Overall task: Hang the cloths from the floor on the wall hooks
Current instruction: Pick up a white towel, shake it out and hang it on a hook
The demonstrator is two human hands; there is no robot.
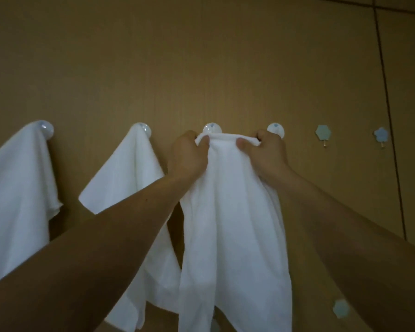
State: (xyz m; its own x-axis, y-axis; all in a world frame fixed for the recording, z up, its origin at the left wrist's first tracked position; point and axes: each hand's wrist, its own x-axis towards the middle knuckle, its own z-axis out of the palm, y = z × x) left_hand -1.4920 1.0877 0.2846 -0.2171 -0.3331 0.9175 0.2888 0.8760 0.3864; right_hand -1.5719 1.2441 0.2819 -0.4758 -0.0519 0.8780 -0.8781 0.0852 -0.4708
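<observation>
Hands, left [188, 156] and right [268, 156], grip white cloth [230, 212] at third hook [212, 128]

We see a dim, brownish picture, soft and slightly grainy, the wall [201, 56] darkening toward its corners, the middle cloth [228, 212] the palest patch, and the wall seam [386, 97] bowed by wide-angle distortion.

Two bare arms reach in from the lower edge of the view. The left forearm [94, 248] is uncovered along its whole visible length, with one small dark speck [146, 200] on its upper side. The right forearm [345, 236] is uncovered as well. The left hand [188, 155] and right hand [268, 155] are bare, and each thumb shows a short, rounded nail. Dim light hides finer detail.
</observation>
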